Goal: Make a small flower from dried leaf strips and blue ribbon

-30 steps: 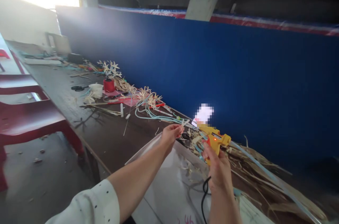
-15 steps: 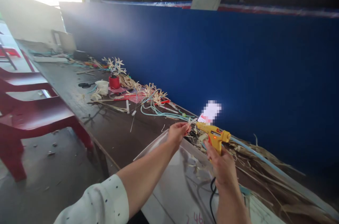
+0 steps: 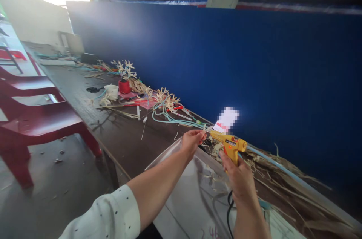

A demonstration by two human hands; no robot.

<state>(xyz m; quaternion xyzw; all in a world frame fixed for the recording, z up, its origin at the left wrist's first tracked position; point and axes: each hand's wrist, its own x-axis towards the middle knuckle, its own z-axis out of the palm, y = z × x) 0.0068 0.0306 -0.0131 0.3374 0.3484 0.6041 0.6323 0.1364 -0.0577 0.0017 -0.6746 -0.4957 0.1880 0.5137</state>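
A yellow glue gun (image 3: pixel 232 147) with a small lit orange light is in my right hand (image 3: pixel 239 175), its fingers wrapped round the handle. Its nozzle points left, toward the fingertips of my left hand (image 3: pixel 194 143). Those fingers are pinched on a small pale strip (image 3: pixel 206 129) right by the nozzle; its exact shape is too small to tell. A black cord (image 3: pixel 229 212) hangs below the gun. Under both forearms lies a whitish translucent tray (image 3: pixel 183 190) with handwritten marks near its front.
Pale fibre flowers (image 3: pixel 166 98), light-blue cords (image 3: pixel 169 120), a red pot (image 3: pixel 124 86), a white cup (image 3: pixel 111 91) and scissors (image 3: pixel 94 89) lie along the dark table (image 3: pixel 135 148). Dry husks (image 3: pixel 271 173) spread at right. Blue panel (image 3: pixel 254 62) behind; red chairs (image 3: pixel 42 122) at left.
The whole view has shifted slightly, with things appearing a little further right. Both hands keep nearly the same pose, with the nozzle still close to the left fingertips.
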